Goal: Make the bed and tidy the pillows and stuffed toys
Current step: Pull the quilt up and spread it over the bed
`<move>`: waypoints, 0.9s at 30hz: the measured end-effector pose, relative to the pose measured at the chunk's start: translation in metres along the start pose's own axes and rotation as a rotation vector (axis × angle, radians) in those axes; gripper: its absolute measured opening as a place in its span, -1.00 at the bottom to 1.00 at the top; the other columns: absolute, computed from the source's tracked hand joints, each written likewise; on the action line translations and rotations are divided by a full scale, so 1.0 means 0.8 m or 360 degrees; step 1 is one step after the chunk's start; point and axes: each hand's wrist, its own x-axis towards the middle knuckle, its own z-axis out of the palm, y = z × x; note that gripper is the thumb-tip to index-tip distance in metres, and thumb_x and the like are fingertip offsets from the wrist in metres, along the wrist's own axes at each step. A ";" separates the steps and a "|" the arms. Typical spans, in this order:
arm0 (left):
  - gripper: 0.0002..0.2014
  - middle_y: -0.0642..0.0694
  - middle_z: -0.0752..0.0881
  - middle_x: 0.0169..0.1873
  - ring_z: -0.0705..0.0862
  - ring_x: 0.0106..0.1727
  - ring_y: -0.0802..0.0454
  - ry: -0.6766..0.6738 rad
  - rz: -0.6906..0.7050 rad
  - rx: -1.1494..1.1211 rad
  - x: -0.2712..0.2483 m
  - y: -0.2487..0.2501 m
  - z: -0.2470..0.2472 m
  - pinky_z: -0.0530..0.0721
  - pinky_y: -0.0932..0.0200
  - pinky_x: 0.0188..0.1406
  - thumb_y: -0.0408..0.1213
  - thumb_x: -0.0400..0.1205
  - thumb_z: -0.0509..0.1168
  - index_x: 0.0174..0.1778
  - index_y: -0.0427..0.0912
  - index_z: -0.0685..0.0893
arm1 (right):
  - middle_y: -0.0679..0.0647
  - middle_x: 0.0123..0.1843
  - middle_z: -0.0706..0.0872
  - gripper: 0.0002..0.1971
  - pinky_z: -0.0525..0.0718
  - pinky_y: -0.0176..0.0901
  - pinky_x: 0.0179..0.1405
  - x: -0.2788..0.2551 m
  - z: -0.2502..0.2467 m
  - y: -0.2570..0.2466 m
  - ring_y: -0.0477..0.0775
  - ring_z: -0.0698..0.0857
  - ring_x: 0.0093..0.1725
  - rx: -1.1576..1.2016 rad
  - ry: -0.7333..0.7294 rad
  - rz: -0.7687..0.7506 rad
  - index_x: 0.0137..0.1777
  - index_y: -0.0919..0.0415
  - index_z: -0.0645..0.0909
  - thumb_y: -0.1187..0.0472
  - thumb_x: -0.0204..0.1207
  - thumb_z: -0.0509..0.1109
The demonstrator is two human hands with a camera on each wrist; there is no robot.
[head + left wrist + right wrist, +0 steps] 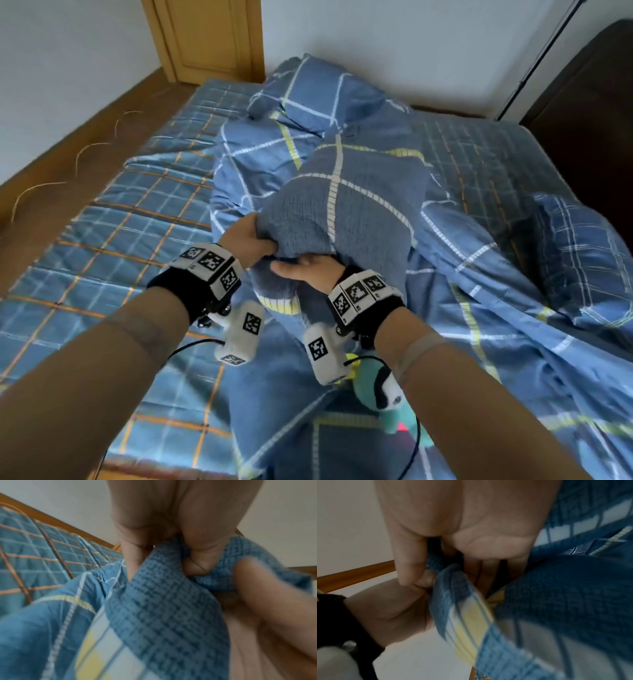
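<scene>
A crumpled blue duvet (pixel 342 205) with white and yellow check lines is heaped along the middle of the bed. Both hands hold one bunched edge of it, lifted off the mattress. My left hand (pixel 251 240) grips the waffle-textured fabric (pixel 163 608) from the left. My right hand (pixel 305 270) pinches the same fold (pixel 453 595) from below, thumb on top. A teal and white stuffed toy (pixel 385 394) lies under my right forearm, partly covered by the duvet. A blue checked pillow (pixel 579 246) sits at the right, half buried.
The blue plaid sheet (pixel 113 246) with orange lines shows on the left half of the bed. A dark headboard (pixel 589 113) stands at the right. Wooden floor (pixel 68 164) and a wooden door (pixel 205 37) lie beyond the bed's left side.
</scene>
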 end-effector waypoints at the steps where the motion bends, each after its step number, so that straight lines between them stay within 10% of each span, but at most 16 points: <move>1: -0.22 -0.32 0.73 0.07 0.69 0.13 -0.25 0.0004 -0.0007 0.0065 -0.009 -0.006 -0.018 0.64 -0.26 0.17 -0.08 0.03 0.34 0.22 -0.29 0.57 | 0.15 0.61 0.31 -0.39 0.13 -0.10 0.62 0.005 0.018 -0.007 0.11 0.24 0.62 -0.0036 -0.0004 0.0048 0.58 0.25 0.23 0.16 0.57 0.33; 6: -0.44 -0.34 0.61 0.11 0.59 0.19 -0.25 0.0112 -0.0064 0.0286 -0.042 -0.020 -0.067 0.49 0.01 0.03 -0.41 0.44 0.37 0.37 -0.34 0.40 | 0.07 0.54 0.41 -0.40 0.17 0.02 0.62 0.010 0.057 0.005 0.08 0.33 0.58 0.0241 0.0353 0.0471 0.56 0.23 0.29 -0.14 0.65 0.05; 10: -0.46 -0.45 0.61 0.16 0.59 0.22 -0.34 0.0193 -0.0080 0.0283 -0.045 -0.057 -0.076 0.49 0.01 0.06 -0.46 0.41 0.37 0.32 -0.40 0.42 | 0.15 0.51 0.48 -0.09 0.41 -0.11 0.24 -0.035 0.047 0.048 0.14 0.40 0.53 0.0600 0.0375 0.0913 0.48 0.31 0.41 -0.34 0.55 -0.41; 12: -0.44 -0.47 0.62 0.15 0.60 0.20 -0.36 0.0211 -0.0153 0.0258 -0.050 -0.072 -0.079 0.51 -0.02 0.07 -0.41 0.37 0.37 0.31 -0.41 0.42 | 0.30 0.43 0.55 -0.01 0.48 -0.23 -0.05 -0.043 0.028 0.068 0.25 0.54 0.41 0.0500 0.0597 0.1020 0.38 0.41 0.52 -0.45 0.49 -0.27; 14: -0.43 -0.45 0.62 0.15 0.60 0.20 -0.35 0.0228 -0.0212 0.0237 -0.052 -0.083 -0.080 0.51 -0.03 0.03 -0.36 0.36 0.36 0.30 -0.40 0.41 | 0.35 0.35 0.59 0.04 0.53 -0.10 0.14 -0.036 0.007 0.086 0.24 0.63 0.19 0.0365 0.0898 0.1037 0.28 0.38 0.59 -0.60 0.29 0.00; 17: -0.59 -0.35 0.62 -0.01 0.60 0.14 -0.28 0.0231 -0.0243 0.0221 -0.051 -0.091 -0.078 0.47 0.08 -0.10 -0.44 0.44 0.34 0.19 -0.31 0.43 | 0.26 0.58 0.35 -0.23 0.45 0.05 0.43 -0.014 -0.011 0.098 0.22 0.52 0.39 0.0360 0.1083 0.0856 0.56 0.32 0.28 -0.25 0.54 0.19; 20: -0.72 -0.10 0.49 -0.31 0.50 -0.07 -0.11 0.0254 -0.0255 0.0253 -0.053 -0.095 -0.078 0.35 0.13 -0.39 -0.55 0.50 0.28 -0.01 -0.22 0.35 | 0.22 0.61 0.30 -0.18 0.50 0.09 0.39 0.021 -0.011 0.099 0.21 0.52 0.39 0.0596 0.0942 0.0748 0.63 0.24 0.12 -0.18 0.50 0.31; 27: -0.40 -0.45 0.64 0.11 0.61 0.22 -0.34 0.0477 -0.0366 0.0149 -0.086 -0.152 -0.150 0.56 -0.14 0.14 -0.34 0.23 0.29 0.26 -0.31 0.48 | 0.03 0.51 0.44 -0.23 0.26 -0.30 0.50 0.084 0.060 0.071 0.02 0.42 0.51 0.0346 0.0612 0.0686 0.54 0.26 0.32 -0.10 0.41 0.47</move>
